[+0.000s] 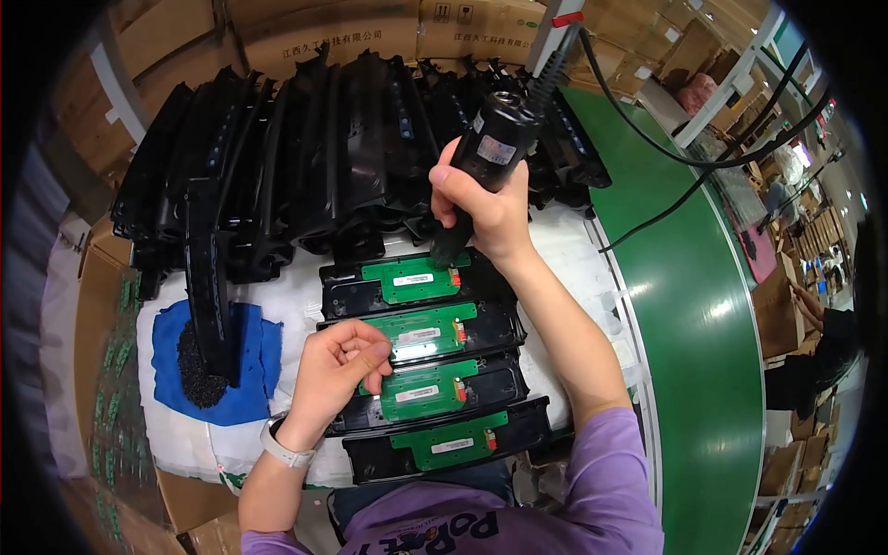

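Currently my right hand (490, 208) is clenched around the body of a black electric screwdriver (486, 162), held nearly upright so that its tip comes down on the right end of the green circuit board (412, 276) in the topmost of four black plastic housings (421, 365). A vertical grip of this kind keeps the bit square to the board; the coiled cable (555, 55) rising from the tool's top suggests that it hangs from above, which would take its weight. My left hand (338, 365) is loosely curled, fingertips pinched together over the left edge of the second and third housings; I cannot tell whether it holds a small part between them. A watch with a pale strap (282, 449) sits on that wrist. I judge that the four housings lie in a row, each with its green board facing up, so that the tool can pass from one to the next without repositioning. They rest on a white padded sheet (185, 435) covering the tabletop. To the left, a blue cloth (250, 370) carries a heap of small dark pieces (199, 370), near my left hand. Behind the row, many more black housings (305, 157) stand on edge, stacked against cardboard boxes (324, 28). A green conveyor belt (694, 324) curves past on the right.
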Action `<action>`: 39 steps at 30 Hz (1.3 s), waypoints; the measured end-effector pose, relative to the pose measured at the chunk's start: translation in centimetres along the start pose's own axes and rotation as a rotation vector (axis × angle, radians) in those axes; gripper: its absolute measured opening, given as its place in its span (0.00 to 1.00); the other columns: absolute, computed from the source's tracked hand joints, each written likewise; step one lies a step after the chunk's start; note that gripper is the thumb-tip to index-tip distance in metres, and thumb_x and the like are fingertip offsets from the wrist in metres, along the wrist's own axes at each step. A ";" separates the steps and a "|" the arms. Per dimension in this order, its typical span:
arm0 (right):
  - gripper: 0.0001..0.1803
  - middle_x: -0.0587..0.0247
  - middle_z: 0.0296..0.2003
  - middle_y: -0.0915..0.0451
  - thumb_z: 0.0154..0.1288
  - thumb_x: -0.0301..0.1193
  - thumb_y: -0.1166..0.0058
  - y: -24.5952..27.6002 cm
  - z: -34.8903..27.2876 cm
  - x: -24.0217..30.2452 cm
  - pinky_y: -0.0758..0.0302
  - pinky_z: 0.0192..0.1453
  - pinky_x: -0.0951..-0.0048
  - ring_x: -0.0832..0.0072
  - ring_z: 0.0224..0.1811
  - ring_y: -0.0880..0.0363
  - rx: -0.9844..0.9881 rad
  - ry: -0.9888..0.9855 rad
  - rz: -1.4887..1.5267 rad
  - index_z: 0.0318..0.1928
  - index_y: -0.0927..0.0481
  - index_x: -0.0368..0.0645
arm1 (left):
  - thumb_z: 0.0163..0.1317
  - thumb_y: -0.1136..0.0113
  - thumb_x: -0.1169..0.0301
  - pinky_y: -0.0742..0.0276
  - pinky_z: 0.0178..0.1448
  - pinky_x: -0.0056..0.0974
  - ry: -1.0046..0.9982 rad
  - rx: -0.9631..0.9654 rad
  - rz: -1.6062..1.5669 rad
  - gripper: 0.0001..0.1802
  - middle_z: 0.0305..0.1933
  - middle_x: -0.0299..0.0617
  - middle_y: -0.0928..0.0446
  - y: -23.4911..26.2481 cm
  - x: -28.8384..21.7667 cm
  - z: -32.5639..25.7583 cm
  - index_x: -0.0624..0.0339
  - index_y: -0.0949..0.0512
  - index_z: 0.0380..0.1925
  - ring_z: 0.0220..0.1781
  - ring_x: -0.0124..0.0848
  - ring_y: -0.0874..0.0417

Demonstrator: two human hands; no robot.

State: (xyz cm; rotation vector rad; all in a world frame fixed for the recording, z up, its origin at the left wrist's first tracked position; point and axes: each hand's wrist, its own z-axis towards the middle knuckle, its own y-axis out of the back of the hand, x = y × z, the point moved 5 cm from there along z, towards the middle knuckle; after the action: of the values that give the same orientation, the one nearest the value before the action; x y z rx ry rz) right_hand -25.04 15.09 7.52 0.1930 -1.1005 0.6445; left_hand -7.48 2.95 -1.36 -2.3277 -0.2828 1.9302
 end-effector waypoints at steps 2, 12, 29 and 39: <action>0.09 0.67 0.13 0.31 0.53 0.27 0.43 -0.9 0.0 0.0 0.38 0.17 0.80 0.80 0.12 0.33 0.017 -0.029 -0.046 0.23 0.29 0.38 | 0.63 0.46 0.75 0.31 0.24 0.24 0.001 0.001 -0.003 0.05 0.23 0.40 0.24 0.1 0.0 -0.3 0.68 0.25 0.33 0.19 0.21 0.26; 0.08 0.67 0.13 0.30 0.53 0.26 0.42 -1.8 -0.9 0.3 0.38 0.17 0.81 0.81 0.12 0.32 0.026 0.012 -0.091 0.24 0.28 0.37 | 0.62 0.45 0.77 0.27 0.30 0.25 -0.088 -0.002 -0.099 0.05 0.28 0.41 0.22 0.2 -0.2 -0.3 0.67 0.26 0.37 0.23 0.23 0.23; 0.10 0.66 0.17 0.33 0.62 0.35 0.55 -3.9 -3.6 4.4 0.33 0.26 0.70 0.76 0.14 0.34 0.166 0.063 0.748 0.40 0.33 0.44 | 0.56 0.42 0.82 0.21 0.34 0.27 -0.182 -0.156 -0.135 0.05 0.29 0.46 0.20 1.2 -1.3 -0.7 0.68 0.25 0.33 0.29 0.30 0.17; 0.12 0.69 0.17 0.33 0.63 0.38 0.55 -4.3 -4.0 3.9 0.32 0.26 0.71 0.79 0.13 0.36 0.138 -0.051 0.710 0.40 0.32 0.43 | 0.54 0.41 0.86 0.20 0.33 0.28 -0.169 -0.053 -0.074 0.05 0.28 0.48 0.20 0.7 -1.0 -0.7 0.69 0.26 0.30 0.30 0.33 0.15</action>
State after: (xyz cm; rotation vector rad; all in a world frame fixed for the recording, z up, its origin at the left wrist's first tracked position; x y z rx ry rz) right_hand -18.36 14.95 9.81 -0.0749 -1.1718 1.3555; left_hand -6.91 2.06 -0.36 -2.1537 -0.4331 2.1109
